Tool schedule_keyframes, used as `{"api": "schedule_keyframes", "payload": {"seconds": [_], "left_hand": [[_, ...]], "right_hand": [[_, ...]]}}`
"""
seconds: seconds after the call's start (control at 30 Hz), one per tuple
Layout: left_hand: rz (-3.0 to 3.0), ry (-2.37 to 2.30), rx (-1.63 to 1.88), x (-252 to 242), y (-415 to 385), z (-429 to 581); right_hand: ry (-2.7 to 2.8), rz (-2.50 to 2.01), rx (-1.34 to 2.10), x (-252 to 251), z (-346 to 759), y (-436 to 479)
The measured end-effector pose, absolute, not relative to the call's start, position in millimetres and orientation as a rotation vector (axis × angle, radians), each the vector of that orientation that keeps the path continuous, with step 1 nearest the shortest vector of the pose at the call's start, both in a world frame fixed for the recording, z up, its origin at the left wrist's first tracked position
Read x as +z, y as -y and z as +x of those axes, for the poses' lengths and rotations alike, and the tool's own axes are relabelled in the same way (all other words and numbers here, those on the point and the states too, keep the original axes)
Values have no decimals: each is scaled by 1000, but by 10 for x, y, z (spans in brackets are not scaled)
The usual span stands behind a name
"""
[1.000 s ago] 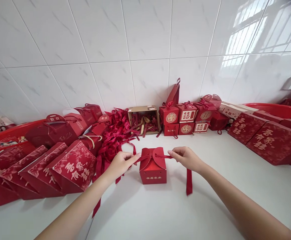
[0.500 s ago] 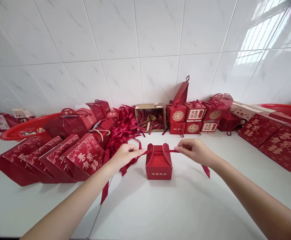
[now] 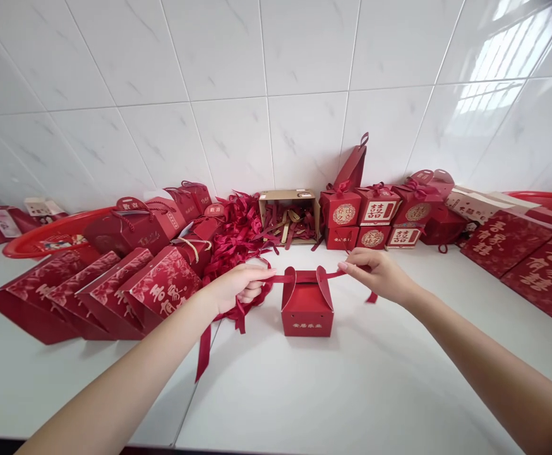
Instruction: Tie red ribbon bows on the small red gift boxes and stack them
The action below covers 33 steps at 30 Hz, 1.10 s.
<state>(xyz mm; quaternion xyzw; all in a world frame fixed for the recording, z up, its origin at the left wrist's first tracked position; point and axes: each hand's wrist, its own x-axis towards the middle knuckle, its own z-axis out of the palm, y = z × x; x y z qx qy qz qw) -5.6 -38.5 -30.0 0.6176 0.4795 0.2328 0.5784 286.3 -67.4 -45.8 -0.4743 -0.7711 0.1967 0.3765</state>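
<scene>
A small red gift box (image 3: 307,314) with pale lettering stands upright on the white table, its curved side flaps raised. A dark red ribbon (image 3: 282,279) runs through the tops of the flaps and out at both sides. My left hand (image 3: 240,287) pinches the ribbon left of the box, and a length of it hangs below the wrist. To the right, my right hand (image 3: 374,273) pinches the other stretch, with a short end hanging beneath. Both hands are closed and apart from the box itself.
A heap of red ribbons (image 3: 238,237) lies behind my left hand, beside a cardboard box (image 3: 289,194) of ribbon pieces. Several red boxes (image 3: 162,281) lean at left near a red tray (image 3: 24,243). Stacked gift boxes (image 3: 373,237) and larger red boxes (image 3: 536,265) stand at right.
My left hand has closed its fingers more around its ribbon. The ribbon's right end hangs shorter and lies further left. The view has shifted slightly, with the box still standing in place.
</scene>
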Motion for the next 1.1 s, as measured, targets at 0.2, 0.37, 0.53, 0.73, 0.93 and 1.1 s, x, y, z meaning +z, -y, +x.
{"api": "schedule_keyframes", "payload": {"seconds": [0.2, 0.37, 0.53, 0.73, 0.93, 1.1], "left_hand": [[1642, -1267, 533, -235, 427, -71], [1911, -1484, 666, -589, 492, -27], [2085, -1598, 728, -823, 789, -92], [1873, -1290, 485, -838, 1023, -88], [841, -1078, 843, -918, 870, 71], [527, -947, 1014, -887, 775, 133]], "right_hand": [[2074, -1366, 182, -488, 2834, 757], [2102, -1422, 439, -802, 2772, 827], [1808, -1441, 351, -1004, 2790, 1024], [1665, -1458, 1309, -1023, 2649, 1182], [353, -971, 1850, -1242, 2492, 1073], [161, -844, 1678, -1177, 2494, 1022]]}}
